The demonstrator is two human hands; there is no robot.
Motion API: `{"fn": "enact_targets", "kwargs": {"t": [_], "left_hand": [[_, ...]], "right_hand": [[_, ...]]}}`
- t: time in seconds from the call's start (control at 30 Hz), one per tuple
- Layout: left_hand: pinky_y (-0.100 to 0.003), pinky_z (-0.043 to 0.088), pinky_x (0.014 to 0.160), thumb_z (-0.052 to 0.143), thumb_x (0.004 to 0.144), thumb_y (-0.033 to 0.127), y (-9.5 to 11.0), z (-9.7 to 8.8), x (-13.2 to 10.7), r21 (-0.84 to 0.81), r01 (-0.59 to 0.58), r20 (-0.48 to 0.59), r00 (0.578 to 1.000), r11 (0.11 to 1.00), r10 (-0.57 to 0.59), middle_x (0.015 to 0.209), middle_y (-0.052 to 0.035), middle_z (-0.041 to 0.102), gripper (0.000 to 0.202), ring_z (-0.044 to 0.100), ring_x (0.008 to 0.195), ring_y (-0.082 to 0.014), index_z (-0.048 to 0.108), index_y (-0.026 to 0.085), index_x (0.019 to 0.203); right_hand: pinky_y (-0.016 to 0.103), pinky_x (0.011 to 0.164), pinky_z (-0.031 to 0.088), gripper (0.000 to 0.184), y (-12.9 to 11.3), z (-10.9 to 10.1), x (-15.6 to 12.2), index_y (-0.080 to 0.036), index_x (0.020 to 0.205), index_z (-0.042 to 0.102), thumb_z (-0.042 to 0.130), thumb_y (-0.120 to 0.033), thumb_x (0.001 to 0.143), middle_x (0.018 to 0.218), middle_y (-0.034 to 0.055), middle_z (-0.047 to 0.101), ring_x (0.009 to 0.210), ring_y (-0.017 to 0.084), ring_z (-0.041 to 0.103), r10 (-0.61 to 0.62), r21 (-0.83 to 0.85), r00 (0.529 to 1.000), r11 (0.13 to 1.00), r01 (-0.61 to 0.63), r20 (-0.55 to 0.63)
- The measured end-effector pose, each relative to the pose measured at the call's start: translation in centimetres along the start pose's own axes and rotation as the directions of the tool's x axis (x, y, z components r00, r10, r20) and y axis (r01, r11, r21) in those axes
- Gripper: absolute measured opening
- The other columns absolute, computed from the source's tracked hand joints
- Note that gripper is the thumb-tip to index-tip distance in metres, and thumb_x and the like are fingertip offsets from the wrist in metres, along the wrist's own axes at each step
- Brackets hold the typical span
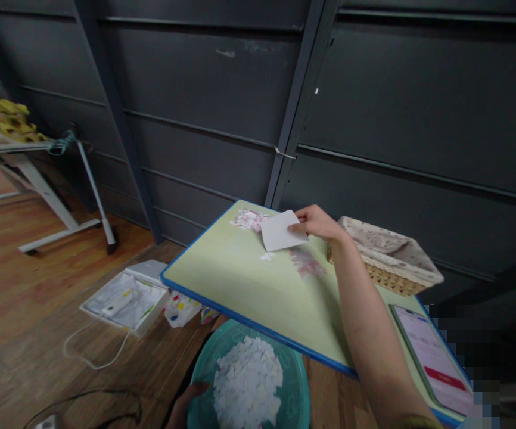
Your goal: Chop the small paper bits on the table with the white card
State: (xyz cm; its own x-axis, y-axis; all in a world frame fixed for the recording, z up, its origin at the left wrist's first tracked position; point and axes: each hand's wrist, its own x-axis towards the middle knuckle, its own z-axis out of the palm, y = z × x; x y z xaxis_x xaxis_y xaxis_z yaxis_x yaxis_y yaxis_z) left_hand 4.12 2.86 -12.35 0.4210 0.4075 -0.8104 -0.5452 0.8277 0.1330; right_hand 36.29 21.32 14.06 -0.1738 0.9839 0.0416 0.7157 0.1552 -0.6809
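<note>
My right hand reaches over the light green table and pinches a white square card between thumb and fingers. Under and beside the card's left edge lies a pile of small white and pinkish paper pieces. Another reddish patch of pieces is blurred to the right, below the card. Below the table's front edge, my left hand grips the rim of a green plastic basket, thumb inside and the other fingers hidden. Many small white paper pieces fill the basket's middle.
A lined wicker basket stands at the table's right rear, and a phone with its screen lit lies nearer. Left on the floor is an open white box with a cable. Dark metal panels rise behind; a wheeled white-legged table stands far left.
</note>
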Motion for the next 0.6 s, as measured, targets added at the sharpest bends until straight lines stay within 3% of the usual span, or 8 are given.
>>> {"fn": "enact_targets", "kwargs": {"t": [0.17, 0.33, 0.5, 0.6], "left_hand": [[-0.044, 0.045, 0.089, 0.065, 0.066, 0.023, 0.9, 1.2, -1.9, 0.049, -0.177, 0.062, 0.983, 0.983, 0.174, 0.076, -0.01, 0.076, 0.046, 0.065, 0.093, -0.0322, 0.058, 0.006, 0.108], [-0.038, 0.047, 0.088, 0.063, 0.068, 0.02, 2.6, 1.6, -3.5, 0.081, -0.312, 0.014, 0.95, 0.946, 0.312, 0.074, -0.0083, 0.076, 0.023, 0.067, 0.087, -0.0282, 0.066, 0.008, 0.088], [-0.035, 0.052, 0.078, 0.064, 0.069, 0.022, 3.3, 3.6, -6.0, 0.165, -0.305, -0.021, 0.95, 0.938, 0.313, 0.068, -0.0092, 0.075, 0.046, 0.07, 0.072, -0.0263, 0.057, 0.001, 0.11], [-0.033, 0.053, 0.073, 0.063, 0.07, 0.024, 3.4, 5.1, -7.5, 0.144, -0.298, -0.03, 0.952, 0.944, 0.305, 0.064, -0.0081, 0.075, 0.059, 0.07, 0.073, -0.0262, 0.048, -0.001, 0.121]], "right_hand": [[0.02, 0.045, 0.031, 0.028, 0.1, -0.8, -0.5, -0.01, 0.079, 0.07, 0.056, -0.024, 0.06, 0.061, 0.0008, 0.057, 0.053, 0.009, 0.044, -0.021, -0.106, 0.998, 0.994, 0.015, -0.059], [0.021, 0.05, 0.031, 0.025, -0.4, -0.7, -0.4, -0.012, 0.077, 0.07, 0.056, -0.025, 0.061, 0.06, -0.0006, 0.056, 0.055, 0.011, 0.046, -0.06, -0.264, 0.998, 0.963, 0.05, -0.03], [0.023, 0.053, 0.026, 0.018, -3.1, 1.8, -0.3, -0.017, 0.068, 0.068, 0.053, -0.027, 0.07, 0.058, 0.0005, 0.058, 0.055, 0.011, 0.046, -0.15, -0.502, 0.988, 0.853, 0.145, 0.03], [0.025, 0.054, 0.023, 0.02, -4.7, 3.7, -0.2, -0.017, 0.063, 0.065, 0.051, -0.026, 0.074, 0.062, 0.0045, 0.061, 0.057, 0.012, 0.048, -0.209, -0.625, 0.977, 0.757, 0.188, 0.04]]}}
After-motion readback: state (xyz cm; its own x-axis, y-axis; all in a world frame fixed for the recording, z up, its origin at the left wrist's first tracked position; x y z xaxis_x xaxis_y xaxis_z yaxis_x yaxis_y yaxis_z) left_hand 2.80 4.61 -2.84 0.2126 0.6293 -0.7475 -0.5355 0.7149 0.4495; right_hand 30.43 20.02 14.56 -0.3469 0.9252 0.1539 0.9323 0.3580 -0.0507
